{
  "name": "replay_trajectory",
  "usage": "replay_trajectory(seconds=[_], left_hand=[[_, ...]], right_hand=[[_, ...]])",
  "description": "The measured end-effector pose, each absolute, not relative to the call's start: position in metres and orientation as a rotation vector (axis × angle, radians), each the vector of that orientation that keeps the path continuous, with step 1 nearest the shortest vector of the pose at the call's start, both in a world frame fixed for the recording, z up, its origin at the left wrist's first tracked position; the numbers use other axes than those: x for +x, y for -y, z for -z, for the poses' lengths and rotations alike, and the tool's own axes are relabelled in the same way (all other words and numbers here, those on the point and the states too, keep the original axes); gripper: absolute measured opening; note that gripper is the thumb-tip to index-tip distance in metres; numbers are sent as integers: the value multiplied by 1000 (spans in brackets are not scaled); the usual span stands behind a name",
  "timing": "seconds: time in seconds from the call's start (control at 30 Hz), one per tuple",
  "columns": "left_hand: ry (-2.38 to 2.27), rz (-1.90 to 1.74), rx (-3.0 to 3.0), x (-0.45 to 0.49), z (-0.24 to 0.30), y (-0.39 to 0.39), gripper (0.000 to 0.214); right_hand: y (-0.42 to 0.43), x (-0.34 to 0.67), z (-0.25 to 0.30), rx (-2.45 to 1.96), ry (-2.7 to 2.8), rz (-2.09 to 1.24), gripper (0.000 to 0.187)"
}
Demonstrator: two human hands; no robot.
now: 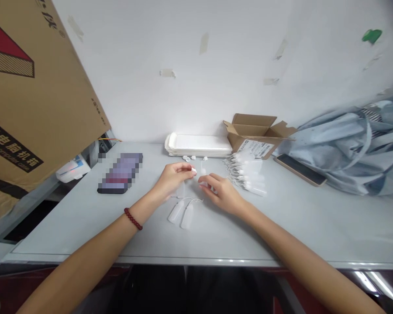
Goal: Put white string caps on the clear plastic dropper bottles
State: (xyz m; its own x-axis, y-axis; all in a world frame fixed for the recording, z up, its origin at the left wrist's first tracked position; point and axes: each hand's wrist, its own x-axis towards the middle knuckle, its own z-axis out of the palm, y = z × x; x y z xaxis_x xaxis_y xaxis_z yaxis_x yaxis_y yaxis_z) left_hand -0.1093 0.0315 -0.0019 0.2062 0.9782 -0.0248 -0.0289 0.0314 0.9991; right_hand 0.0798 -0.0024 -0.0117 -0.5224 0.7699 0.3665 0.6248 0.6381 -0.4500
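My left hand pinches a small white cap between thumb and fingertips. Close by on the right, my right hand has its fingers curled in, with something pale and translucent at the fingertips that I cannot make out. A small translucent piece shows just behind those fingers. Nearer me lie two translucent plastic bottles, a left bottle and a right bottle, with thin white strings. Another clear piece is partly hidden by my left hand. Loose white caps lie behind the hands.
Right of my hands is a pile of similar bottles with strings. Behind stand a stack of white trays and an open cardboard box. A phone and blue fabric are right, another phone left, beside a large carton.
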Motion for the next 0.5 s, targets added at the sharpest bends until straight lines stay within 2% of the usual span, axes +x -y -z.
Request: replay_trajectory(seconds=[0.27,0.5], left_hand=[[-741,-954,1040,-106,-11,-25,17],[-714,-960,1194,-108,-9,-24,18]], right_hand=[[16,78,-1,-959,2288,-458,17],[17,79,-10,-929,2099,-875,12]])
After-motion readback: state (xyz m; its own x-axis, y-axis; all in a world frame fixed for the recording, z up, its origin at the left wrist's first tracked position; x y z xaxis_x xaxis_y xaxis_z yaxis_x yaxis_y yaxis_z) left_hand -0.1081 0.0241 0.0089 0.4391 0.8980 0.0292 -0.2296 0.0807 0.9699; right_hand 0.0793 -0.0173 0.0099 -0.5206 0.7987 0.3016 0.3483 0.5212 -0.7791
